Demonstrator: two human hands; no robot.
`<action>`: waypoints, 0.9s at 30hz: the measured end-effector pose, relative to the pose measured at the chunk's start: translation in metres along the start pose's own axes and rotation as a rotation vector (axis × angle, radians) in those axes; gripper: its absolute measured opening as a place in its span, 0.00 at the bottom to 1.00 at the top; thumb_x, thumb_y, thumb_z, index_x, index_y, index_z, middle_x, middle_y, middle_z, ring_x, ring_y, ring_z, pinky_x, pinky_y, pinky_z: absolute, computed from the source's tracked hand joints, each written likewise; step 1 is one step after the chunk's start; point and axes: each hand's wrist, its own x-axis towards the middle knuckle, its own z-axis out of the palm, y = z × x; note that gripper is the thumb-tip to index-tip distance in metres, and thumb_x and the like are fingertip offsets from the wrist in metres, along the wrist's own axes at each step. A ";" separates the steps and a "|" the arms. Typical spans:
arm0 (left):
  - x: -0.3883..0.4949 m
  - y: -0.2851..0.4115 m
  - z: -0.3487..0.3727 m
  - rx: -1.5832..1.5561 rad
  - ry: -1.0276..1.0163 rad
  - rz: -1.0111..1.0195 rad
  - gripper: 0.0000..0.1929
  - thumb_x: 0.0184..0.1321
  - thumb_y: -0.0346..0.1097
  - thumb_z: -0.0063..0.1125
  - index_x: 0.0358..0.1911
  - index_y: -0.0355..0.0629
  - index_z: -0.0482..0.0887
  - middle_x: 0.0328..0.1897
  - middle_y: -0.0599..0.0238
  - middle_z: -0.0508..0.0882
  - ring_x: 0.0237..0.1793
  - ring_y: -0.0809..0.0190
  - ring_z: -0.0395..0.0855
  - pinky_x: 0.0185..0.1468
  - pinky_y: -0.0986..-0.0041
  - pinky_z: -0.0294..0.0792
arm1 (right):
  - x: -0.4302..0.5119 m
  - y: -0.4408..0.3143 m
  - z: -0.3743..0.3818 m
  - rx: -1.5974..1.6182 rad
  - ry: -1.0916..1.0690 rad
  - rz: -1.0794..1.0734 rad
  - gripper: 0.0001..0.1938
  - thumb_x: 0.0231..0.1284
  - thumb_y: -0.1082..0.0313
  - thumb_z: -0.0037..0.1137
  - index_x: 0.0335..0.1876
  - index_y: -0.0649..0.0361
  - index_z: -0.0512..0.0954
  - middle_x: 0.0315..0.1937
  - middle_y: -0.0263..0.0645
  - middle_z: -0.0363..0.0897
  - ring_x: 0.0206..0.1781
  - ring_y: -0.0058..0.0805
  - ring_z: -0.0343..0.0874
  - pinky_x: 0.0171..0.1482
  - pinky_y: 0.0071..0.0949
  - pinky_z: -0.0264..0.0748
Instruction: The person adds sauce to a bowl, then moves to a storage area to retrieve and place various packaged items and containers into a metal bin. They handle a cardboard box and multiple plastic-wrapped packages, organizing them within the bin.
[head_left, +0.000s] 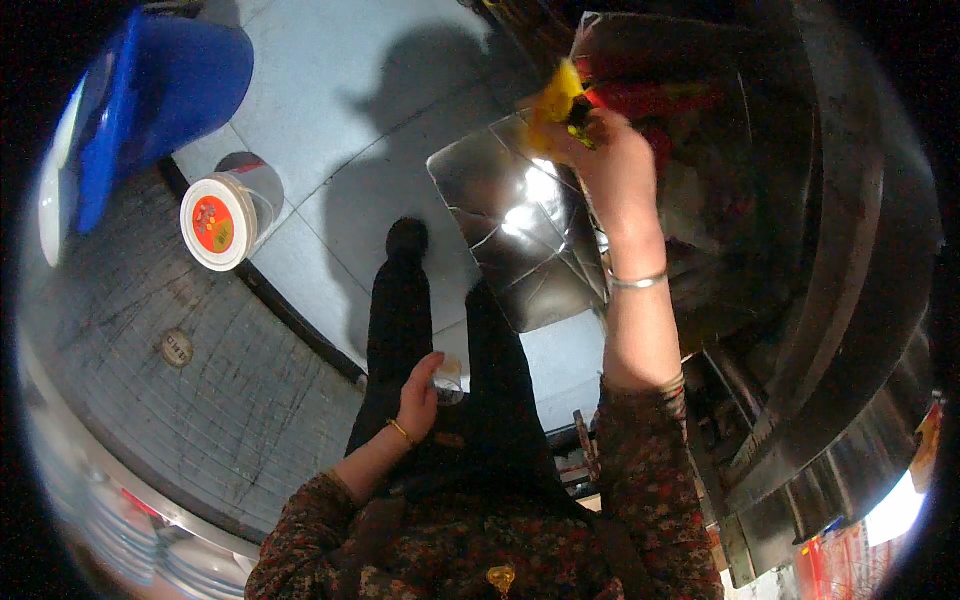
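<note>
My right hand (615, 169), with a silver bangle at its wrist, reaches out at the upper right. Its fingers grip a yellow packet (561, 97), blurred, with darker parts beside the fingers. Below the packet lies a shiny, creased metallic panel (517, 274). To the hand's right is a dark open space (720, 172) with red, dimly seen things inside. In front of my lap, my left hand (420, 394) holds a small translucent piece (451, 373), perhaps a plastic wrapper, between thumb and fingers. Its lower part blends into the dark trousers.
A clear plastic jar with a white lid (217, 223) stands at the left, by a scratched grey surface (247, 397). Behind it is a blue plastic container (187, 82). Stacked dishes (124, 525) show at the lower left. Pale floor tiles (300, 97) lie ahead.
</note>
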 end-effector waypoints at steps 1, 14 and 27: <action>0.000 0.000 0.001 0.003 0.002 0.018 0.35 0.45 0.11 0.34 0.62 0.38 0.67 0.65 0.55 0.69 0.66 0.54 0.66 0.69 0.67 0.57 | 0.006 0.007 0.012 -0.216 0.017 -0.081 0.26 0.48 0.46 0.65 0.43 0.63 0.78 0.35 0.49 0.82 0.40 0.42 0.82 0.42 0.33 0.75; 0.002 0.010 0.004 0.013 0.038 0.030 0.33 0.43 0.11 0.34 0.57 0.38 0.73 0.60 0.48 0.73 0.64 0.47 0.69 0.68 0.66 0.58 | 0.035 0.047 0.055 -0.226 -0.108 -0.221 0.36 0.49 0.43 0.63 0.56 0.65 0.69 0.46 0.51 0.79 0.51 0.47 0.78 0.53 0.36 0.74; 0.001 0.007 -0.001 -0.042 0.050 0.068 0.33 0.43 0.10 0.34 0.56 0.40 0.73 0.61 0.50 0.74 0.64 0.49 0.69 0.68 0.66 0.59 | 0.052 0.110 0.046 0.137 -0.237 0.016 0.26 0.64 0.50 0.53 0.56 0.67 0.73 0.46 0.46 0.80 0.51 0.36 0.77 0.55 0.29 0.69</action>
